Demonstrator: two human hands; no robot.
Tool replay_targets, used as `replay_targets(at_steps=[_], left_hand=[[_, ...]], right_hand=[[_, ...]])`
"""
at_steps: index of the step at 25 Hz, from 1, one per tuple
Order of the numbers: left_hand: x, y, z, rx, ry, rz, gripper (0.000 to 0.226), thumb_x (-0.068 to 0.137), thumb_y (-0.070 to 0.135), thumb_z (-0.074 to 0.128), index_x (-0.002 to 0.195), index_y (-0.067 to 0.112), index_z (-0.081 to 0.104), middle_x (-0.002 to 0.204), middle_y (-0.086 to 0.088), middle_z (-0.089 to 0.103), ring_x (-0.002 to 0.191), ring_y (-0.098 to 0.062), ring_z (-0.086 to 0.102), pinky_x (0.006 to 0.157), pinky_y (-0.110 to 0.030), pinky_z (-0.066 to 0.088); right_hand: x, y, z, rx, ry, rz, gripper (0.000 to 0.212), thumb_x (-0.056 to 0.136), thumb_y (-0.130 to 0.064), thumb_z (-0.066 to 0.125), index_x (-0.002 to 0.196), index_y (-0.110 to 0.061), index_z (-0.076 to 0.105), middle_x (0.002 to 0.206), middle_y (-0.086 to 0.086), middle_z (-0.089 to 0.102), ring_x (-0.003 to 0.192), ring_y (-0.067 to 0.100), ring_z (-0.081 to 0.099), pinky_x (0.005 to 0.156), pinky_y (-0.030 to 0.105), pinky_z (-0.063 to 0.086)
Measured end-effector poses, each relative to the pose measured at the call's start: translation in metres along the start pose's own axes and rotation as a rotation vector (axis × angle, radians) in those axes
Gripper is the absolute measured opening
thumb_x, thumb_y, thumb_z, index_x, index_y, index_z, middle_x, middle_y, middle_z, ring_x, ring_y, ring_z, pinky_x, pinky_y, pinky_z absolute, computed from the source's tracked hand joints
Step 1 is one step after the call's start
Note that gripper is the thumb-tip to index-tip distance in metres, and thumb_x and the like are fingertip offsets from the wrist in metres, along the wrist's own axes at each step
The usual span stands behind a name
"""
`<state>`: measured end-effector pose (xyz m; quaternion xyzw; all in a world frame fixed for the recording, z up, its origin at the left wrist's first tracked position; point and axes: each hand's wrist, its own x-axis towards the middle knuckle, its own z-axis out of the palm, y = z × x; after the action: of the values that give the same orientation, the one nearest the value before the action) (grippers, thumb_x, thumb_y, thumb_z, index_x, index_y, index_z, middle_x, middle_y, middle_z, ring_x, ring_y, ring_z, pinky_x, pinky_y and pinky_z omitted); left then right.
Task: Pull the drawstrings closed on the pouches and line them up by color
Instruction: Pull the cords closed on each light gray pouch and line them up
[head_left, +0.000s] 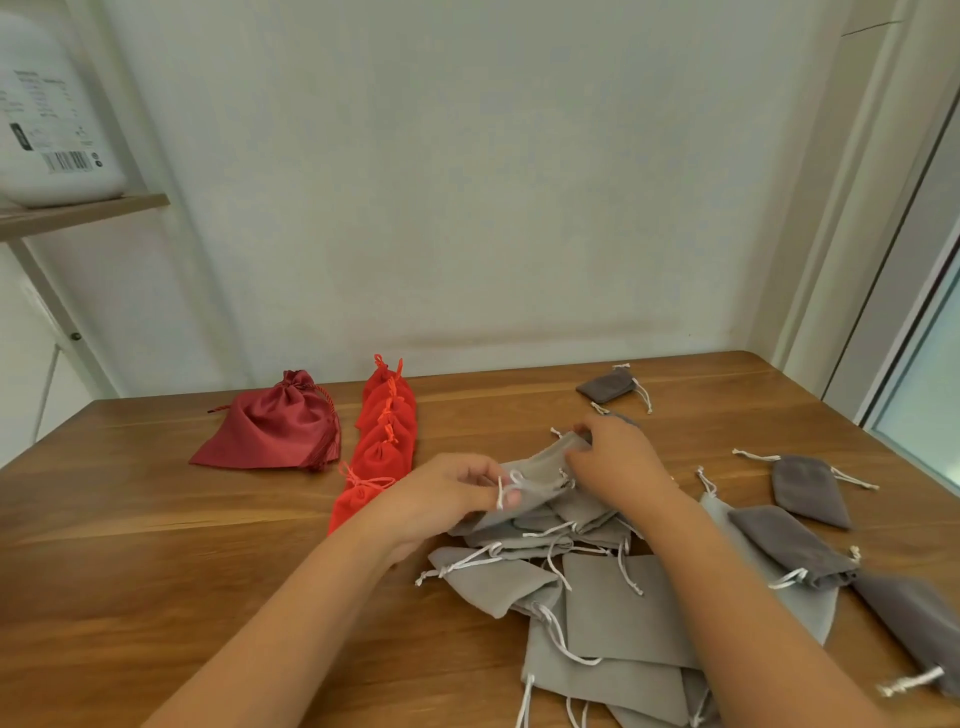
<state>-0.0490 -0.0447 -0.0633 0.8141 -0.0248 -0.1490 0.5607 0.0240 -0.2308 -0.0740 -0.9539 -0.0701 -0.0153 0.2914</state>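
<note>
on the wooden table (156, 571), toward its near right corner, lies a big loose pile of light grey pouches (613, 608), most with the mouth not yet drawn. a row of red pouches (384, 431) runs from the far edge toward the middle, each one closed. the dark red satin pouch (270, 431) lies just beside the row, on the side of the left edge. several dark grey pouches (808, 488) are scattered near the right edge, and one more lies near the far edge.

over the far end of the pile, both hands hold one light grey pouch (545, 465). the right hand (618, 462) has its fingers curled round the far end of this pouch. the left hand (441, 493) pinches a white drawstring (511, 480) between thumb and fingers.

i judge that the step in hand is the closing of this pouch. to do it well, the right hand should hold the cloth firm while the left pulls the cord straight away from it, so the mouth gathers evenly. the cord of the opposite side probably needs the same pull, else the mouth closes only half. a slow, steady pull seems better than a jerk, because soft cloth can grip the cord. loose cords of the pile lie just under the hands and may catch, so it is wise to keep the pouch lifted free of them.
</note>
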Motion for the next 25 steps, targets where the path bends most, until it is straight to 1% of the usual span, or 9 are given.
replay_targets(at_steps=[2, 4, 6, 10, 14, 17, 21, 23, 25], left_hand=[[-0.001, -0.001, -0.002, -0.129, 0.167, 0.079, 0.022, 0.081, 0.032, 0.070, 0.095, 0.015, 0.070, 0.078, 0.002, 0.062, 0.071, -0.013, 0.051, 0.062, -0.024, 0.037], [-0.001, 0.000, -0.004, -0.359, 0.225, 0.157, 0.029, 0.080, 0.031, 0.066, 0.103, 0.013, 0.069, 0.089, -0.003, 0.068, 0.081, -0.018, 0.059, 0.071, -0.029, 0.043], [-0.002, 0.004, -0.004, -0.555, 0.248, 0.224, 0.026, 0.081, 0.022, 0.064, 0.105, 0.012, 0.066, 0.096, -0.006, 0.069, 0.087, -0.020, 0.063, 0.076, -0.034, 0.049], [-0.002, 0.007, -0.008, -0.664, 0.354, 0.314, 0.016, 0.076, 0.025, 0.064, 0.091, 0.018, 0.067, 0.090, -0.001, 0.067, 0.083, -0.016, 0.062, 0.074, -0.035, 0.050], [-0.003, 0.005, -0.017, -0.543, 0.373, 0.409, 0.025, 0.080, 0.011, 0.066, 0.102, 0.021, 0.068, 0.090, 0.006, 0.066, 0.088, -0.008, 0.061, 0.080, -0.027, 0.050], [-0.003, 0.003, -0.021, -0.459, 0.368, 0.401, 0.044, 0.083, -0.010, 0.059, 0.108, 0.024, 0.069, 0.102, 0.002, 0.066, 0.099, -0.009, 0.061, 0.087, -0.027, 0.050], [-0.003, 0.004, -0.017, -0.514, 0.395, 0.398, 0.020, 0.076, 0.019, 0.068, 0.094, 0.019, 0.075, 0.102, 0.000, 0.073, 0.100, -0.014, 0.065, 0.085, -0.027, 0.054], [-0.002, 0.004, -0.017, -0.542, 0.406, 0.384, 0.023, 0.080, 0.026, 0.062, 0.097, 0.015, 0.073, 0.102, -0.003, 0.073, 0.098, -0.015, 0.067, 0.080, -0.024, 0.055], [-0.002, 0.004, -0.021, -0.476, 0.402, 0.345, 0.024, 0.089, 0.025, 0.055, 0.102, 0.013, 0.071, 0.103, -0.004, 0.073, 0.095, -0.014, 0.069, 0.075, -0.021, 0.056]], right_hand=[[-0.008, -0.011, -0.005, 0.354, 0.063, -0.067, 0.031, 0.098, -0.024, 0.049, 0.127, -0.021, 0.057, 0.123, -0.005, 0.062, 0.097, 0.003, 0.058, 0.071, 0.015, 0.044], [-0.017, -0.023, -0.013, 0.714, 0.010, -0.181, 0.028, 0.097, -0.030, 0.050, 0.121, -0.023, 0.063, 0.117, -0.012, 0.065, 0.102, -0.005, 0.058, 0.086, 0.014, 0.046], [-0.023, -0.029, -0.016, 0.871, -0.124, -0.285, 0.029, 0.092, -0.033, 0.056, 0.116, -0.021, 0.067, 0.111, -0.012, 0.069, 0.103, -0.006, 0.059, 0.092, 0.013, 0.046], [-0.027, -0.034, -0.013, 0.806, -0.181, -0.342, 0.020, 0.087, -0.018, 0.065, 0.103, -0.009, 0.073, 0.095, 0.002, 0.073, 0.083, 0.003, 0.064, 0.072, 0.015, 0.050], [-0.032, -0.041, -0.011, 0.820, -0.191, -0.298, 0.018, 0.086, -0.018, 0.066, 0.095, -0.005, 0.074, 0.071, -0.004, 0.067, 0.058, -0.003, 0.054, 0.050, 0.011, 0.039], [-0.031, -0.043, -0.009, 0.869, -0.207, -0.242, 0.021, 0.087, -0.018, 0.066, 0.094, 0.000, 0.073, 0.062, -0.009, 0.062, 0.051, -0.004, 0.051, 0.047, 0.010, 0.036], [-0.032, -0.045, -0.007, 0.888, -0.238, -0.244, 0.022, 0.086, -0.022, 0.065, 0.092, -0.003, 0.073, 0.068, -0.004, 0.066, 0.061, 0.003, 0.058, 0.054, 0.014, 0.042], [-0.032, -0.044, -0.007, 0.854, -0.230, -0.252, 0.023, 0.084, -0.029, 0.066, 0.090, -0.008, 0.075, 0.076, 0.002, 0.068, 0.069, 0.010, 0.058, 0.060, 0.019, 0.044], [-0.032, -0.044, -0.008, 0.839, -0.205, -0.255, 0.023, 0.085, -0.030, 0.065, 0.088, -0.010, 0.075, 0.076, 0.001, 0.067, 0.069, 0.010, 0.056, 0.060, 0.020, 0.043]])
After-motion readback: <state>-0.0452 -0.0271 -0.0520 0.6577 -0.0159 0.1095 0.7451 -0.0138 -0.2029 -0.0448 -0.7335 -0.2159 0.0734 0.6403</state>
